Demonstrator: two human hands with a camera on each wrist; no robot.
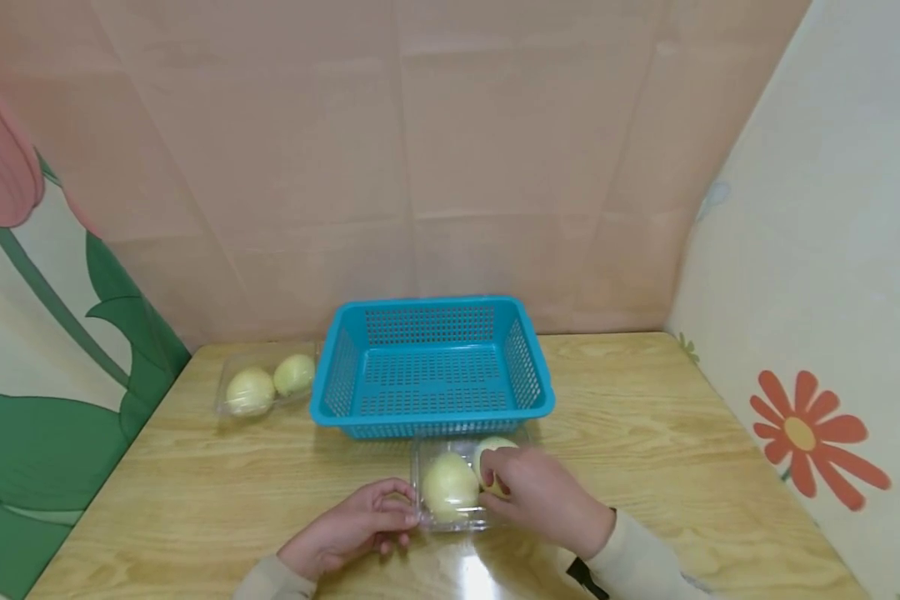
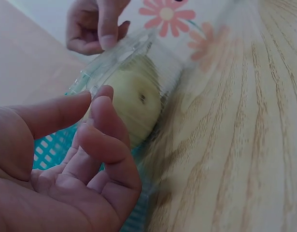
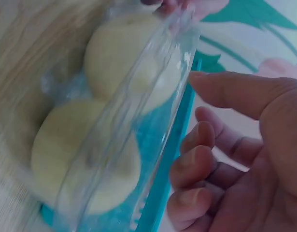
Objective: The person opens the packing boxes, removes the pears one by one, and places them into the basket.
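A clear plastic clamshell box (image 1: pixel 461 527) with two pale yellow pears (image 1: pixel 450 487) in it lies in front of the blue basket. My left hand (image 1: pixel 367 523) is at the box's left edge; in the left wrist view its thumb and forefinger pinch the rim. Over the right part of the box is my right hand (image 1: pixel 543 500), partly covering one pear. In the right wrist view its fingers (image 3: pixel 189 164) are loosely bent with nothing between them, and the thumb is close to the lid's edge. Whether the lid is fully closed, I cannot tell.
The blue plastic basket (image 1: pixel 431 421) stands behind the box, with nothing visible inside. To its left, near the table's back edge, is another clear box (image 1: pixel 228 367) with two pears (image 1: pixel 251 392). All stand on a wood-grain table (image 1: pixel 645 433), with cloth hangings behind and at both sides.
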